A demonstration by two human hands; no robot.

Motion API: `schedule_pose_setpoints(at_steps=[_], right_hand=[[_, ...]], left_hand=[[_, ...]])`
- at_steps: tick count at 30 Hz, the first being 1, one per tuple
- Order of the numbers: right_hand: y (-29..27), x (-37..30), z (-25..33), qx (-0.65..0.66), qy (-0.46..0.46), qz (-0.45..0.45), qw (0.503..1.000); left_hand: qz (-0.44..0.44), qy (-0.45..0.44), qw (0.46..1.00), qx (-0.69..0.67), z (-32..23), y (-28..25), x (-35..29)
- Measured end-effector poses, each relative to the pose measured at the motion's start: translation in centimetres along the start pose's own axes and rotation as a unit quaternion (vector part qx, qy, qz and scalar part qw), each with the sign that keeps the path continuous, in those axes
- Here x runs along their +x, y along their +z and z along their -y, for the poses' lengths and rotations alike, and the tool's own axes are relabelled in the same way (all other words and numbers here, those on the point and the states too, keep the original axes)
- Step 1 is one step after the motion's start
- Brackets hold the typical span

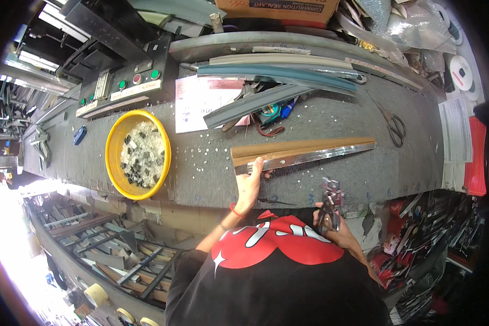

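A long brown-and-silver metal profile (304,153) lies slantwise over the front part of the grey workbench (201,179). Its left end is in the grip of my left hand (248,186), the thumb on top and the fingers partly hidden beneath. Closer to my body, at the bench's front edge, my right hand (338,232) is wrapped around the dark handles of a plier-like hand tool (331,200). The tool's metal head points up, just short of the profile and apart from it. Small white bits are scattered over the bench top.
A yellow basket (112,157) of small clear and black pieces stands left. Behind the profile lie grey-blue strips (277,76), paper (187,108), a tape measure (268,113) and a blue marker (288,108). Scissors (395,127) rest right; a button panel (130,84) is back left.
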State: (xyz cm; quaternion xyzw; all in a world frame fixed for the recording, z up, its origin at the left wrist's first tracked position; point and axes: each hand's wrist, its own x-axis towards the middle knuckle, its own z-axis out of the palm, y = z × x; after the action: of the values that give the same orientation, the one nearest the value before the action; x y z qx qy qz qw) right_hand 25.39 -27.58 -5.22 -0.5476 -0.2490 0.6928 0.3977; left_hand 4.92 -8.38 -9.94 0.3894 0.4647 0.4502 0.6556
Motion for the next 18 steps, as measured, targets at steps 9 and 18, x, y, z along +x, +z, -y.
schedule_pose_setpoints(at_steps=[9,18], right_hand=[[4.3,10.6,5.4,0.155,-0.104,0.090,0.978],[2.3,12.2,5.3,0.193,-0.120,0.108,0.968]], left_hand=[[-0.040,-0.092,0.995,0.000,0.5,-0.4,0.5],[0.107,-0.211,0.947,-0.216,0.2,0.6,1.8]])
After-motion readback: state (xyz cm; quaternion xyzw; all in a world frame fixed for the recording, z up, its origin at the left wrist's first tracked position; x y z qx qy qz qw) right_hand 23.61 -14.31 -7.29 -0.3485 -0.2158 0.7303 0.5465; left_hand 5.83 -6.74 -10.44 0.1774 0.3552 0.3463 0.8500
